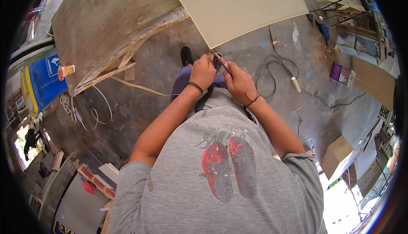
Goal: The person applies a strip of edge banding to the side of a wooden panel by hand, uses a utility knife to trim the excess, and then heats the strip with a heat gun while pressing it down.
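Note:
Both hands meet in front of my chest, just below the corner of a large cream board (238,4). My left hand (203,70), with a dark band on its wrist, is closed around a small dark object (217,63) whose kind I cannot make out. My right hand (238,81), also with a wrist band, pinches a thin red-handled tool (223,64) that points at the dark object. The two hands touch each other. My foot in a black shoe (186,55) stands on the floor below them.
A big worn plywood sheet (110,17) leans at the upper left with loose strips hanging off it. On the concrete floor lie a black cable (276,64), a white plug block (295,84) and a white cord coil (80,115). Cardboard boxes (335,153) and a purple box (340,73) sit on the right.

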`<state>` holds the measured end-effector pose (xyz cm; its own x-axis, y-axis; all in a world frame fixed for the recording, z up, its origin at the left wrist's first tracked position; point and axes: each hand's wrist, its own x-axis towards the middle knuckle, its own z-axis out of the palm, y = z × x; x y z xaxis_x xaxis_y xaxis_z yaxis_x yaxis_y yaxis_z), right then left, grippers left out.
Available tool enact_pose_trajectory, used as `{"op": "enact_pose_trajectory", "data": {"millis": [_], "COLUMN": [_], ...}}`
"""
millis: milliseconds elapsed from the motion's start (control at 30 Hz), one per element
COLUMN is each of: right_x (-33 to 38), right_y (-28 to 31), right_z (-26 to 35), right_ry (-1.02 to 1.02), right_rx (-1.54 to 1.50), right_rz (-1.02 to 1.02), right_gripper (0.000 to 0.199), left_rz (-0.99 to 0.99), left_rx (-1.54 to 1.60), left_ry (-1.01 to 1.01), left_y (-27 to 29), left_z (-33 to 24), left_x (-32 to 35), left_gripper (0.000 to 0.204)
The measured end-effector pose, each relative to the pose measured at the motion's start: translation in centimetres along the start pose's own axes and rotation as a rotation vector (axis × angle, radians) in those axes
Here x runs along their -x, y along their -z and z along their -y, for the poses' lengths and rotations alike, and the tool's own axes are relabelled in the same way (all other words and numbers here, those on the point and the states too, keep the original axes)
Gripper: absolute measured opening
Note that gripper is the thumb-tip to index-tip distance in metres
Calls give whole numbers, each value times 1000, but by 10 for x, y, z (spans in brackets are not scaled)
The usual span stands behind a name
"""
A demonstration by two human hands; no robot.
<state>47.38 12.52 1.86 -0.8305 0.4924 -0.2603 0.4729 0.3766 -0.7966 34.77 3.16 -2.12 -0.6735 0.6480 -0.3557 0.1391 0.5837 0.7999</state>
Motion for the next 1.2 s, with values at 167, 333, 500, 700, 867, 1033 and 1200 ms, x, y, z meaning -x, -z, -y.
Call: {"op": "enact_pose_trajectory", "data": {"millis": [167, 333, 500, 700, 867, 1033, 1200], "right_x": [-1, -1, -1, -3, -4, -5, -4], "right_y": [1, 2, 0, -6, -9, -13, -17], "right_z": [3, 3, 1, 3, 7, 3, 1], "right_ry": [2, 4, 3, -61, -102, -97, -79], "right_rx": [-2, 16, 33, 167, 197, 203, 201], "right_rz": [-3, 16, 18, 5, 22, 11, -18], "right_gripper": [27, 27, 26, 25, 22, 22, 21], "left_rz": [10, -7, -5, -31, -44, -45, -33], "left_rx": [-15, -2, -28, -68, -75, -96, -120], "left_ry": [21, 2, 7, -35, -43, -50, -65], "left_y": [1, 0, -2, -3, -2, -3, -2], "left_z": [-1, 1, 3, 3, 1, 1, 2], "left_x": [0, 0, 0, 0, 1, 0, 0], "left_gripper": [31, 34, 33, 27, 24, 25, 25]}}
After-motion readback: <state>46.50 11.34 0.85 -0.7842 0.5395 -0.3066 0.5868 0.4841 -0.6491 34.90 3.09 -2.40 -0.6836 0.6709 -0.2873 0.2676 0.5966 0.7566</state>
